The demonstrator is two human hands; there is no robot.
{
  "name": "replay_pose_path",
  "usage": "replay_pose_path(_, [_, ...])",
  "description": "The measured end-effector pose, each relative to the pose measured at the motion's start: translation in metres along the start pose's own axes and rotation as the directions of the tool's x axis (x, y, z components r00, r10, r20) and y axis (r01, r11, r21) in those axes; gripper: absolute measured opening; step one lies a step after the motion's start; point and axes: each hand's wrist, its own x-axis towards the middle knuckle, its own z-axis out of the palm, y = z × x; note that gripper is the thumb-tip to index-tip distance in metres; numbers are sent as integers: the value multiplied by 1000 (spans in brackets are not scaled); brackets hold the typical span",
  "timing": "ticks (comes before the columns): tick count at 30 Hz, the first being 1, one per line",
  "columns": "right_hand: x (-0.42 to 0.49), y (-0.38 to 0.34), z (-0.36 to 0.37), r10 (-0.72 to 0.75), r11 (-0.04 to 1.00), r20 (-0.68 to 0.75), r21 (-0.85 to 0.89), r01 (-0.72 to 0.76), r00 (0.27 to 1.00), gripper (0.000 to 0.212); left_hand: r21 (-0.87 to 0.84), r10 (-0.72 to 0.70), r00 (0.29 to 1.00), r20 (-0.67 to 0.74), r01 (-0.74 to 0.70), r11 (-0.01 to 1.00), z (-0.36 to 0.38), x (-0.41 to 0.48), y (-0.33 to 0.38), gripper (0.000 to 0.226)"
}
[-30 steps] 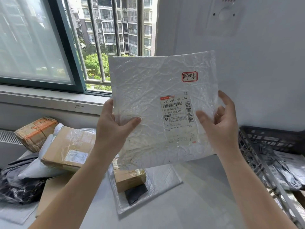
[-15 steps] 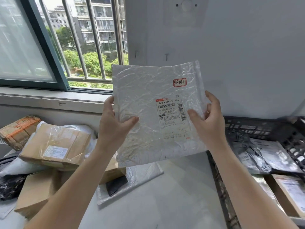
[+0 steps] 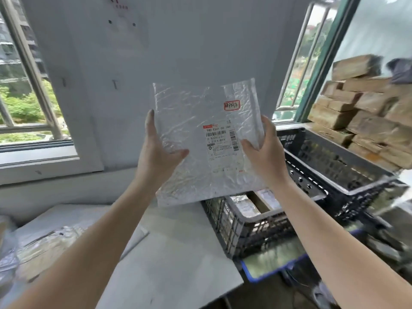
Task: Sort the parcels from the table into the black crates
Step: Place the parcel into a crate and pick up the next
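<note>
**Swinging the silver mailer (image 3: 191, 139) right, toward the near black crate (image 3: 243, 224)**

Turning right from the heap of parcels (image 3: 42, 244), which is now slipping out at the far left, I am bringing the near black crate in under the mailer's lower edge.

Left of that crate the table (image 3: 178, 259) is stretching back toward me, its bare top giving me room to swing across. Behind and to the right of the crate a second black crate (image 3: 334, 159) is sitting higher, and beyond that brown boxes (image 3: 361, 103) are standing stacked against the window.

I am holding the mailer upright in the air, above the near crate's back left corner and touching nothing. I am keeping it face-on, I judge, so I can read where it belongs before letting go.

Both hands are clamping it. My left hand (image 3: 156, 150) is pinching the left edge, thumb in front and fingers behind. My right hand (image 3: 265, 150) is doing the same on the right edge, keeping the thin sheet from flopping.

Between my thumbs the shipping label (image 3: 219, 139) is showing uncovered, with the red stamp (image 3: 231, 105) above it.
</note>
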Motion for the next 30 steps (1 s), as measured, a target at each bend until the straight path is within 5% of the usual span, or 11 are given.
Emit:
replay_pose_path(8, [11, 62, -97, 61, 985, -59, -160, -70, 996, 86, 136, 168, 953, 253, -207, 969, 114, -5, 51, 119])
replay_pose_path(15, [50, 162, -200, -11, 947, -7, -321, 8, 1000, 88, 250, 240, 890, 389, -352, 902, 261, 9, 108, 109])
replay_pose_path(22, [124, 286, -305, 81, 847, 63, -531, -35, 995, 55, 181, 93, 929, 357, -167, 969, 433, 25, 164, 107])
replay_pose_path(30, [185, 385, -311, 111, 716, 191, -696, 55, 975, 24, 373, -52, 903, 426, -123, 920, 545, 44, 169, 78])
